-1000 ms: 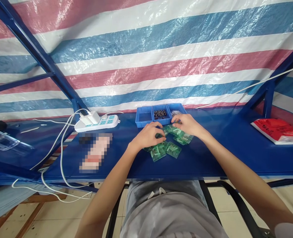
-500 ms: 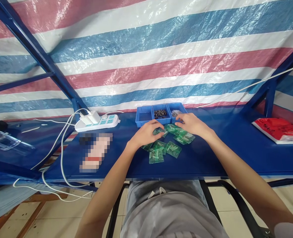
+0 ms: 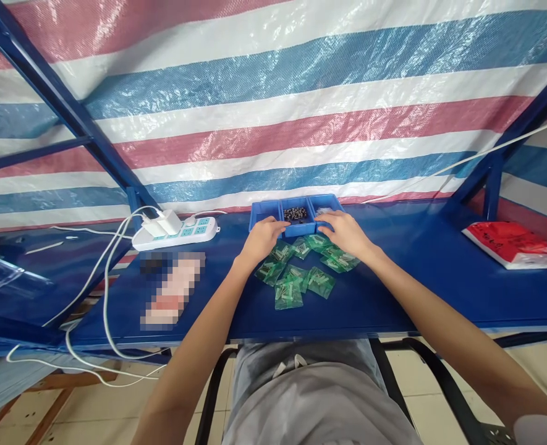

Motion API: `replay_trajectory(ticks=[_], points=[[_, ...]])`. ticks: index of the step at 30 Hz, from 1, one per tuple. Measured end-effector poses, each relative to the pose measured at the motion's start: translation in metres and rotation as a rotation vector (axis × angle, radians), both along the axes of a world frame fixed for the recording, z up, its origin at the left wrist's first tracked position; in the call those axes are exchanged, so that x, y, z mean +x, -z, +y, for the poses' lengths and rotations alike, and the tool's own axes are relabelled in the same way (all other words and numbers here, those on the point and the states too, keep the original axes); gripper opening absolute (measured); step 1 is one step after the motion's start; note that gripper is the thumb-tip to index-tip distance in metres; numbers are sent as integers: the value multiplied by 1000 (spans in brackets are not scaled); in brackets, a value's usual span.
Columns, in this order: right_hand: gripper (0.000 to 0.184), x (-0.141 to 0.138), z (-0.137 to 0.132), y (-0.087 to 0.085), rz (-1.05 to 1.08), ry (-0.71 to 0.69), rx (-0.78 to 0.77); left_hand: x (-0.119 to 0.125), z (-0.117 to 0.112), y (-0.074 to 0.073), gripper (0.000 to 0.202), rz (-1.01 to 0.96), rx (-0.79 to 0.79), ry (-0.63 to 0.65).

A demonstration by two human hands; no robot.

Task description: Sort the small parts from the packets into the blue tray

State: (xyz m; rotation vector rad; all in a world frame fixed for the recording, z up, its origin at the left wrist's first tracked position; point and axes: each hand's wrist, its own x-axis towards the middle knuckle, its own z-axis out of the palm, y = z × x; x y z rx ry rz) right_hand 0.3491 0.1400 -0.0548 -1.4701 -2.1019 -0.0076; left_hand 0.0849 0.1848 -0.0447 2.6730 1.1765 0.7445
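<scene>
Hands: left hand (image 3: 264, 239) has its fingers drawn together, tips at the front wall of the blue three-compartment parts tray (image 3: 300, 231); right hand (image 3: 346, 235) is curved, its fingers at the tray's right compartment and its thumb apart. Whether either grasps anything, I cannot tell.
Tray to hands: just ahead of both, long axis running left to right across the person's front; the right hand is nearer its right compartment, the left nearer its left and middle ones.
Green packets: loosely clustered, some overlapping, directly in front of the tray on the person's side, between and below the hands. Small, flat, squarish bags (image 3: 288, 293) of thin translucent plastic, crinkled and glossy, with slender pieces inside.
Tray contents: small dark pieces with metallic glints (image 3: 295, 214) heaped in the middle; something pale at right, partly covered by fingers.
Surface: smooth, dark blue (image 3: 394, 303), under the tray.
Power strip: white, rounded plastic (image 3: 199, 230), left of the tray.
Red-and-white package: shiny wrapping (image 3: 512, 243), well right of the tray.
Striped sheet: woven, creased plastic (image 3: 301, 145), behind the tray.
</scene>
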Motion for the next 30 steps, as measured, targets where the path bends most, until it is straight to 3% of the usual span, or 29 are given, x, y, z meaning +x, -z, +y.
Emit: replay_trajectory(ticks=[8, 18, 30], points=[[23, -2, 7, 10, 50, 82, 21, -1, 13, -13, 27, 4, -64, 85], [23, -5, 6, 12, 83, 141, 24, 4, 8, 7, 30, -66, 46, 21], [23, -7, 6, 13, 87, 151, 36, 2, 12, 10, 34, -40, 76, 35]])
